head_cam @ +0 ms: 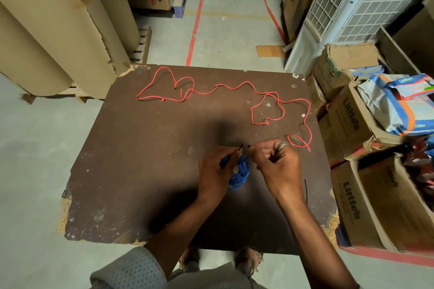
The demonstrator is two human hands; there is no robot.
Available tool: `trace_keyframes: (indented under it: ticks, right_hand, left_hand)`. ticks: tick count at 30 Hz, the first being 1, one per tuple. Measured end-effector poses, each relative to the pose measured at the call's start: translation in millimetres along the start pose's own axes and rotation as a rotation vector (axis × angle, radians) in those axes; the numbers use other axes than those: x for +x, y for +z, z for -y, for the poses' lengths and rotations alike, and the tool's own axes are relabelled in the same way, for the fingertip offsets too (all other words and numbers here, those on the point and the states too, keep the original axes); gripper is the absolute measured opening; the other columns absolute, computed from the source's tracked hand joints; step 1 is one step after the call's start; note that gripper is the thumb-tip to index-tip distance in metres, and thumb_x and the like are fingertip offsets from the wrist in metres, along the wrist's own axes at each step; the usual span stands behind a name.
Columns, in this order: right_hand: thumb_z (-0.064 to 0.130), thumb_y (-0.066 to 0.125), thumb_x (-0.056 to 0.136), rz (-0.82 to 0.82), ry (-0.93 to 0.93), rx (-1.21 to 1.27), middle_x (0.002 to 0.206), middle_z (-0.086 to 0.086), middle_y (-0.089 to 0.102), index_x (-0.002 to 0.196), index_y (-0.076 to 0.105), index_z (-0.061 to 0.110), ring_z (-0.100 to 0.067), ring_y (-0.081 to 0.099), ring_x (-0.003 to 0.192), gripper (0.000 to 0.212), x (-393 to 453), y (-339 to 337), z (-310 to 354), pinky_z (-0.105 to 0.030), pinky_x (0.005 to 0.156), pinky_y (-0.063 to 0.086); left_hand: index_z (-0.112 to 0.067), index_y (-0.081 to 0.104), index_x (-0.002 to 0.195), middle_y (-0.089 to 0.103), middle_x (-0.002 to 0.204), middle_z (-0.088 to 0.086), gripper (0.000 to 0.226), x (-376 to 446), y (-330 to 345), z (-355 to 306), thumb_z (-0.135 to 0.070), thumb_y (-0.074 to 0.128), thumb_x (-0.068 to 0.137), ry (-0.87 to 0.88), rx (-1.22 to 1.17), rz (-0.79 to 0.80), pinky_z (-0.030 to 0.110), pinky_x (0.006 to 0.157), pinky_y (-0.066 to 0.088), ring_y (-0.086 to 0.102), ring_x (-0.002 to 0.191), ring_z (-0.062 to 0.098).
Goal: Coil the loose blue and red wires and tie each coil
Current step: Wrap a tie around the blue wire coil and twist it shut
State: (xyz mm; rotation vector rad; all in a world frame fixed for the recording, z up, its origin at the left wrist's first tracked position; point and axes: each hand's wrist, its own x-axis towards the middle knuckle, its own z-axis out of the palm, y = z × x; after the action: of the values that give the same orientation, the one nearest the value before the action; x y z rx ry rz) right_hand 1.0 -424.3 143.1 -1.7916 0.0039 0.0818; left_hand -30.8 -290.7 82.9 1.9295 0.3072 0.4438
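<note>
From the head camera, the task looks roughly half done. The blue wire (239, 175) is already wound into a compact coil near the front middle of the worn brown board (131, 148), lying under and between the two hands. The tying of it appears to be in progress rather than finished: a thin black tie (241, 147) runs through the coil, and its two ends stand apart, not yet joined.

The left hand (215, 171) pinches one end of that tie, fingers curled round it and resting against the coil's left edge. The right hand (277, 166) (a ring on one finger) pinches the other end, whose small black head shows just beyond its fingertips (254, 147). The two ends sit near each other just above the coil.

The red wire (234, 88) is untouched: it sprawls in loose loops across the far half of the board, from the far left corner round to the right edge, its near end just beside the right hand but clear of the fingers. Coiling and tying it remain.

A second black tie (306, 191) lies on the board beside the right wrist, probably meant for the red coil.
</note>
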Motion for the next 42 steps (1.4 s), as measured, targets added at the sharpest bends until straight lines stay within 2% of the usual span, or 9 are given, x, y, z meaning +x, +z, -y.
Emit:
trace_keyframes:
  ticks: [5, 8, 12, 21, 27, 31, 36, 38, 42]
  right_hand:
    - [0.002, 0.072, 0.088, -0.053, -0.009, 0.098, 0.053, 0.011, 0.058, 0.081, 0.064, -0.001, 0.001, 0.05, 0.05, 0.01, -1.5, 5.3, -3.9, -0.017, 0.053, 0.045]
    - [-0.001, 0.073, 0.087, -0.051, 0.007, 0.182, 0.063, 0.006, 0.067, 0.085, 0.068, 0.003, -0.004, 0.059, 0.058, 0.007, -1.1, 8.0, -4.2, -0.02, 0.061, 0.051]
    - [-0.002, 0.073, 0.085, -0.036, 0.011, 0.193, 0.08, 0.003, 0.078, 0.097, 0.074, 0.014, -0.008, 0.072, 0.075, 0.02, -1.4, 10.7, -5.1, -0.02, 0.074, 0.058]
    - [0.003, 0.075, 0.086, -0.06, -0.011, 0.085, 0.078, -0.006, 0.077, 0.091, 0.077, 0.008, -0.022, 0.074, 0.074, 0.007, 0.0, 14.6, -8.4, -0.03, 0.071, 0.062]
    - [0.004, 0.074, 0.086, -0.107, -0.023, 0.013, 0.076, -0.001, 0.076, 0.091, 0.077, 0.009, -0.018, 0.074, 0.073, 0.007, -1.7, 18.0, -13.6, -0.026, 0.069, 0.061]
    - [0.006, 0.074, 0.088, -0.148, -0.027, 0.032, 0.074, -0.002, 0.073, 0.09, 0.074, 0.008, -0.007, 0.067, 0.066, 0.003, -2.2, 18.9, -12.0, -0.021, 0.066, 0.058]
    - [-0.001, 0.07, 0.087, -0.114, 0.194, 0.289, 0.078, -0.007, 0.071, 0.098, 0.071, -0.003, -0.002, 0.064, 0.064, 0.011, 0.1, 19.1, -7.0, -0.016, 0.061, 0.052]
    - [-0.001, 0.071, 0.085, -0.076, 0.301, 0.391, 0.076, -0.003, 0.07, 0.101, 0.07, -0.007, -0.003, 0.062, 0.065, 0.017, 1.7, 13.4, -5.6, -0.021, 0.06, 0.046]
    - [0.0, 0.076, 0.08, 0.006, 0.316, 0.375, 0.074, 0.0, 0.073, 0.093, 0.073, 0.004, -0.007, 0.061, 0.066, 0.014, 6.8, -4.0, 1.5, -0.027, 0.062, 0.043]
  left_hand:
    - [-0.018, 0.077, 0.099, 0.071, 0.094, -0.009, 0.01, -0.8, -0.9, -3.6, -0.019, 0.072, 0.091, 0.086, 0.073, -0.009, 0.007, 0.079, 0.044, 0.065, 0.088, 0.0]
    - [-0.016, 0.076, 0.1, 0.071, 0.094, -0.006, 0.01, 0.0, -2.1, -5.7, -0.017, 0.071, 0.091, 0.109, 0.098, -0.016, 0.006, 0.078, 0.043, 0.065, 0.087, 0.002]
    - [-0.016, 0.076, 0.101, 0.072, 0.095, -0.004, 0.011, 1.1, -3.2, -6.9, -0.017, 0.071, 0.091, 0.112, 0.138, -0.021, 0.003, 0.077, 0.042, 0.063, 0.086, 0.001]
    - [-0.017, 0.076, 0.103, 0.071, 0.096, -0.005, 0.013, 1.4, -4.7, -8.2, -0.02, 0.069, 0.092, 0.088, 0.146, -0.013, 0.004, 0.078, 0.045, 0.062, 0.085, -0.001]
    - [-0.018, 0.076, 0.104, 0.069, 0.096, -0.005, 0.014, 2.9, -4.2, -9.5, -0.02, 0.069, 0.092, 0.09, 0.142, -0.003, 0.008, 0.078, 0.049, 0.064, 0.087, 0.003]
    - [-0.018, 0.075, 0.105, 0.069, 0.097, -0.005, 0.016, 3.6, -2.3, -5.0, -0.025, 0.067, 0.093, 0.084, 0.171, -0.007, 0.01, 0.078, 0.051, 0.063, 0.086, 0.002]
    - [-0.017, 0.075, 0.106, 0.068, 0.097, -0.003, 0.016, 5.9, -1.5, -4.5, -0.021, 0.069, 0.093, 0.065, 0.178, -0.012, 0.005, 0.077, 0.047, 0.061, 0.084, 0.0]
    - [-0.015, 0.076, 0.105, 0.068, 0.095, -0.002, 0.014, 8.4, -2.9, -6.1, -0.019, 0.07, 0.092, 0.055, 0.168, -0.017, 0.002, 0.076, 0.043, 0.059, 0.08, -0.003]
    - [-0.014, 0.077, 0.101, 0.069, 0.092, 0.0, 0.012, 14.9, -6.7, -4.7, -0.017, 0.072, 0.091, 0.058, 0.167, -0.042, 0.001, 0.075, 0.041, 0.061, 0.082, 0.002]
